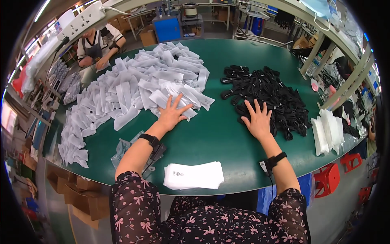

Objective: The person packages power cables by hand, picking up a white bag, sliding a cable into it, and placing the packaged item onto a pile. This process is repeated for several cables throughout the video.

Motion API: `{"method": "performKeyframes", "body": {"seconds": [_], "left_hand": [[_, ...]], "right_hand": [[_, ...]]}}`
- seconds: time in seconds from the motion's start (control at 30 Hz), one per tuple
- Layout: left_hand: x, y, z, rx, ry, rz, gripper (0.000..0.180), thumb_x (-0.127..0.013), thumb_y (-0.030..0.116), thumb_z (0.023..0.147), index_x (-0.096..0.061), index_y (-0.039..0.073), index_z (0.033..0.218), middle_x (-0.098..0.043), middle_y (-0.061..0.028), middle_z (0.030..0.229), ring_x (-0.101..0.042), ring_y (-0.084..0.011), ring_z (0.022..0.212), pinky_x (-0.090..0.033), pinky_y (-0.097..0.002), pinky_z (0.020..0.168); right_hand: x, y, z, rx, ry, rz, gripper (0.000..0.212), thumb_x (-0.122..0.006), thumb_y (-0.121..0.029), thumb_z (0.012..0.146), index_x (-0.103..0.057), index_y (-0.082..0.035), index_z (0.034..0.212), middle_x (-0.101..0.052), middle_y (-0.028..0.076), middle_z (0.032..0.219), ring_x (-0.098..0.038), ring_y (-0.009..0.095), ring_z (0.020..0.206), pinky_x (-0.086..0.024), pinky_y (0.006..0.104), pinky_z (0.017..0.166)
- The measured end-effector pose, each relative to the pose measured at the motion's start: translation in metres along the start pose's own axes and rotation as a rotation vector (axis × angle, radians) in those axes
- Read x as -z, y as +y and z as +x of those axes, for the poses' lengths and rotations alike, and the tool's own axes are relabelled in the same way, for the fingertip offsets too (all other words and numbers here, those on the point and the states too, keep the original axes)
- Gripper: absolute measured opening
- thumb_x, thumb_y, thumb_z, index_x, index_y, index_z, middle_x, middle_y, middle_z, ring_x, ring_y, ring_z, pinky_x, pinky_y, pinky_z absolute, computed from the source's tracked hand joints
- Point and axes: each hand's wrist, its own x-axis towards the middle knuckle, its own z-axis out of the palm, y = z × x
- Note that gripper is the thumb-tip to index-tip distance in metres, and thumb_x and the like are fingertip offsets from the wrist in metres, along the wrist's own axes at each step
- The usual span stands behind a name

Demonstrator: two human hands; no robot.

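A wide heap of frosted white plastic pouches (134, 81) covers the left and far-left part of the green table (227, 158). My left hand (172, 115) lies with fingers spread on the near right edge of that heap. To the right is a pile of black coiled cables (280, 97), each bundled up. My right hand (257, 121) rests with spread fingers on the pile's near left edge. Neither hand grips anything. Between my forearms, at the table's near edge, sits a stack of white printed sleeves (195, 175).
A clear plastic bag (122, 151) lies beside my left forearm. White folded wrappings (327, 132) stand at the right edge. Across the table on the left, another person (99, 46) works. Metal shelf posts (313, 57) rise at the right; red stools (327, 179) stand below.
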Motion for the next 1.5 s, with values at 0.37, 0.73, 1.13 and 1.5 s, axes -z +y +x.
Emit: {"method": "performKeyframes", "body": {"seconds": [0.37,0.73,1.13,1.5], "left_hand": [[-0.008,-0.065,0.024,0.043,-0.019,0.008,0.067,-0.068,0.041,0.085,-0.036,0.05,0.143,-0.013,-0.002,0.161,-0.021,-0.0446,0.143,-0.046,-0.0738,0.084],[0.083,0.045,-0.03,0.009,-0.064,-0.046,0.037,-0.069,0.023,0.086,-0.062,0.013,0.121,-0.054,-0.0126,0.129,-0.056,-0.0375,0.111,-0.051,-0.0451,0.086],[0.077,0.184,-0.146,-0.179,0.112,-0.64,0.016,-0.072,0.009,0.081,-0.062,0.003,0.091,-0.057,-0.0111,0.087,-0.061,-0.0273,0.081,-0.05,-0.0365,0.069],[0.071,0.191,-0.148,0.217,-0.004,-0.877,0.007,-0.064,0.004,0.087,-0.058,0.0,0.089,-0.059,-0.011,0.082,-0.058,-0.022,0.068,-0.047,-0.0327,0.064]], "right_hand": [[0.037,-0.005,-0.05,0.123,-0.021,0.204,0.067,-0.073,-0.034,0.081,-0.046,-0.023,0.141,-0.039,0.015,0.149,-0.035,0.05,0.131,-0.032,0.0608,0.106],[0.044,0.007,-0.061,0.155,0.087,0.332,0.03,-0.072,-0.031,0.083,-0.061,-0.008,0.099,-0.062,0.011,0.109,-0.053,0.036,0.111,-0.042,0.0506,0.094],[0.028,0.013,-0.034,-0.057,0.035,0.246,0.027,-0.066,-0.032,0.089,-0.061,-0.008,0.098,-0.062,0.012,0.078,-0.062,0.033,0.07,-0.049,0.0419,0.061],[0.105,-0.047,-0.125,0.199,0.112,0.962,0.025,-0.067,-0.001,0.084,-0.063,-0.002,0.109,-0.062,0.007,0.081,-0.059,0.018,0.066,-0.047,0.029,0.058]]}}
